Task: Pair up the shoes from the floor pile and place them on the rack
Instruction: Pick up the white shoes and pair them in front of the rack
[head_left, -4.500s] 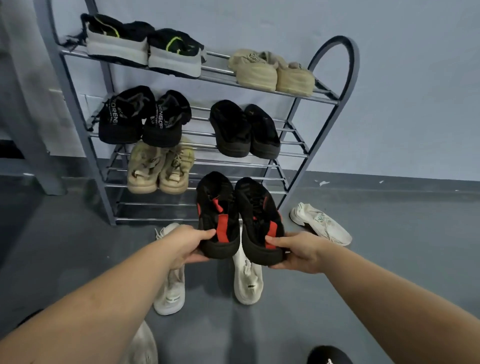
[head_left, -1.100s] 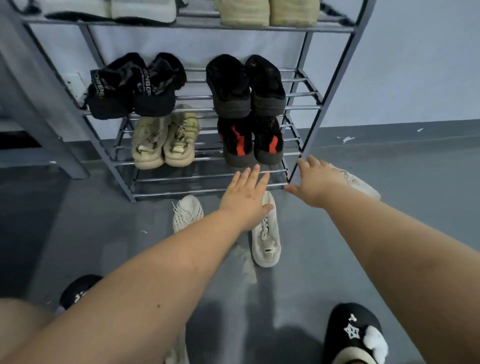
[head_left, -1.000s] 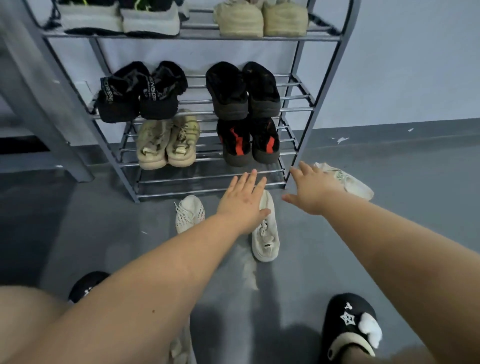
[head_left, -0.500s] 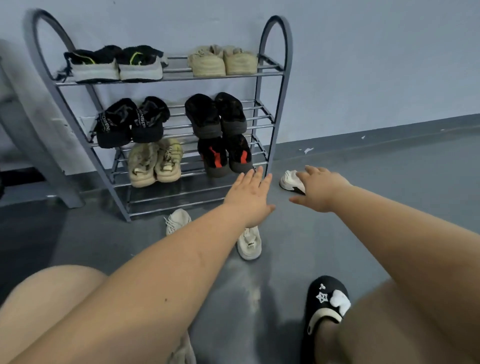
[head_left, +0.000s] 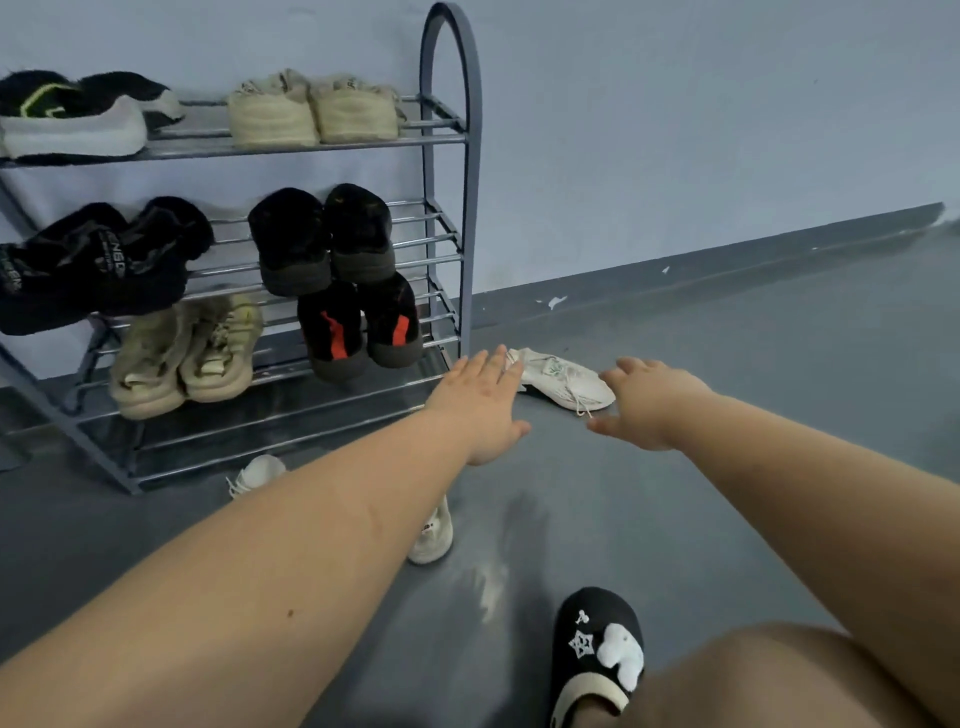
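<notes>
A grey metal shoe rack (head_left: 451, 171) stands against the wall with several pairs on it; the black-and-red pair (head_left: 358, 330) sits on its third shelf at the right. A white sneaker (head_left: 558, 378) lies on the floor just right of the rack's foot. My left hand (head_left: 480, 402) and my right hand (head_left: 649, 402) hover open on either side of it, fingers spread, holding nothing. Two more white sneakers lie nearer me: one (head_left: 257, 473) in front of the rack and another (head_left: 434, 535) partly hidden under my left forearm.
Black pairs (head_left: 322, 241) fill the second shelf, beige pairs (head_left: 311, 111) the top and third shelves. The rack's bottom shelf (head_left: 270, 421) holds nothing. My foot in a black slipper (head_left: 597, 649) rests on the grey floor at lower right. The wall's dark skirting runs behind.
The black-and-red pair left my hands and now sits on the third shelf. Both hands came away open and swung right toward the white sneaker beside the rack.
</notes>
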